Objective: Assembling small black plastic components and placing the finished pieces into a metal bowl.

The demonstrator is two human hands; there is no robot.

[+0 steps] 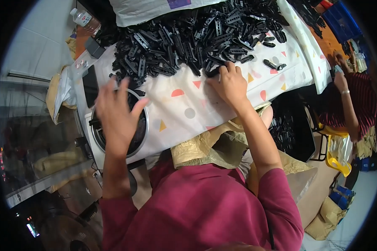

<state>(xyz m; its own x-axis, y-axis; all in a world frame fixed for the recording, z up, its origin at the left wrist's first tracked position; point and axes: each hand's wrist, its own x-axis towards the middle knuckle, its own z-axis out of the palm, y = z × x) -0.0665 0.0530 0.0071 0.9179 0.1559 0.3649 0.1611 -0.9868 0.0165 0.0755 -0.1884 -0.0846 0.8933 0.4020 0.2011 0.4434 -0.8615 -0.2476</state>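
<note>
My right hand (229, 85) pinches a black plastic clip (212, 72) at twelve o'clock; it looks light and stiff, best gripped mid-body. My left hand (117, 113) hovers spread, empty.

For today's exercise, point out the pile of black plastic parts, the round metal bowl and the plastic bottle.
pile of black plastic parts (197, 37), head view, middle of the heap
round metal bowl (144, 125), head view, right rim
plastic bottle (84, 19), head view, its body

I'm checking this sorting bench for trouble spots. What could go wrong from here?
1. The right hand digs at the edge of the heap of black plastic clips; loose ones might slide off the patterned cloth.
2. The left hand, fingers spread over the round metal bowl, could drop clips beside it.
</note>
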